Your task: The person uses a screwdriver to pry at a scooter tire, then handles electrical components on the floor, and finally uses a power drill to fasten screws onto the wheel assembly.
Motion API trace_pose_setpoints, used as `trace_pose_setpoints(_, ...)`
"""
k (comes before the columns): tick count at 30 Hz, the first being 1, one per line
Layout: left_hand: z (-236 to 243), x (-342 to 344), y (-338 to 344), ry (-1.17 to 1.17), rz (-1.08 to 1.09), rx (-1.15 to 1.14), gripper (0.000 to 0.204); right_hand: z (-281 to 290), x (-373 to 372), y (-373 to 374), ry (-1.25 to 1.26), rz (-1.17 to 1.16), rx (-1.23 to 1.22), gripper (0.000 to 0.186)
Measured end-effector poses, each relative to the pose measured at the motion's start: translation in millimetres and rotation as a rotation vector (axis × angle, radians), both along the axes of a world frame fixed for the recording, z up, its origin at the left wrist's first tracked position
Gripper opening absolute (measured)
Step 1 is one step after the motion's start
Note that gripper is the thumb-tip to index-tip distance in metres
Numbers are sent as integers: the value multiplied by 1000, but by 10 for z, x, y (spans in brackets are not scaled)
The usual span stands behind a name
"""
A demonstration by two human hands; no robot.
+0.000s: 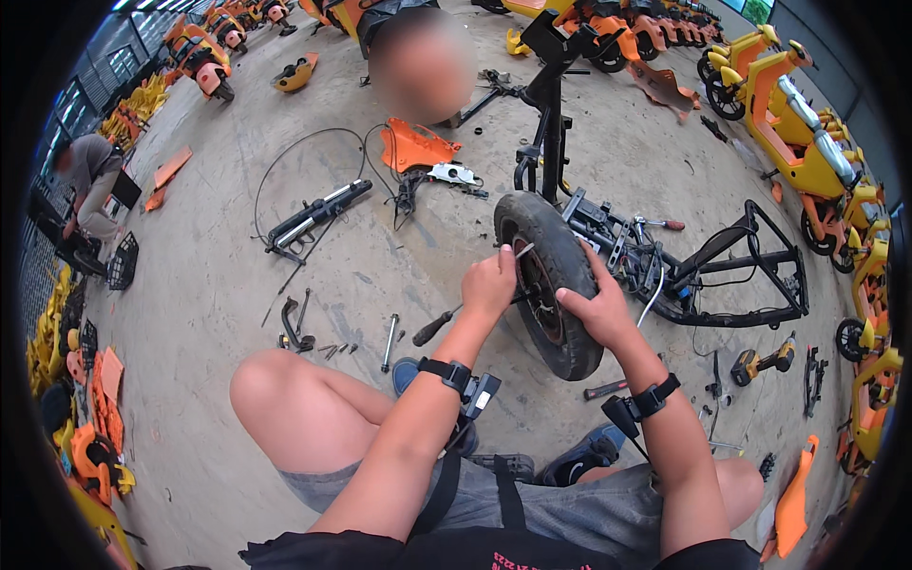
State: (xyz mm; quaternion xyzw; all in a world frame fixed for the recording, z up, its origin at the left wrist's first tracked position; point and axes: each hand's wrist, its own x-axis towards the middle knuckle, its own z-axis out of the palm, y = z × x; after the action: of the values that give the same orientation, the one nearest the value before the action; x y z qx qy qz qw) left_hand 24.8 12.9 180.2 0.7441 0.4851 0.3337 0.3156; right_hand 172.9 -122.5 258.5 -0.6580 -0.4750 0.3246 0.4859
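A black-tyred wheel point(577, 271) with a dark reddish rim stands tilted between my hands, in front of a black scooter frame point(549, 123). My right hand point(600, 309) grips the tyre from the right, thumb across its tread. At the rim's left side, the fingers of my left hand point(490, 283) are closed. A thin light-coloured piece point(524, 250) shows at their tips, its kind unclear. Beside my left wrist is a black-handled screwdriver point(433, 329); the wrist hides where its shaft ends.
On the concrete floor lie a front fork point(318, 218), an orange panel point(418, 145), a long bolt point(390, 342), a hammer point(605, 389) and a yellow cordless drill point(763, 361). Yellow scooters point(807, 142) line the right side. One person is ahead; another person point(90, 185) crouches at far left.
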Motion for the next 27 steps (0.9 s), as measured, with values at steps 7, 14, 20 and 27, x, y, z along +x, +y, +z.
trace_pose_setpoints(7, -115, 236, -96, -124, -91, -50, 56, -94, 160, -149, 25, -15, 40, 91)
trace_pose_setpoints(14, -571, -100, 7, -253, -35, -118, 57, 80, -387, -66, -160, 1, -131, 96)
trace_pose_setpoints(20, -1251, -756, 45, -457, -53, -350, 28, -43, -984, -29, -367, 241, -218, 95)
trace_pose_setpoints(27, -1417, -1161, -310, -490, -85, -437, 29, -352, -1311, -169, -482, 446, -106, 90)
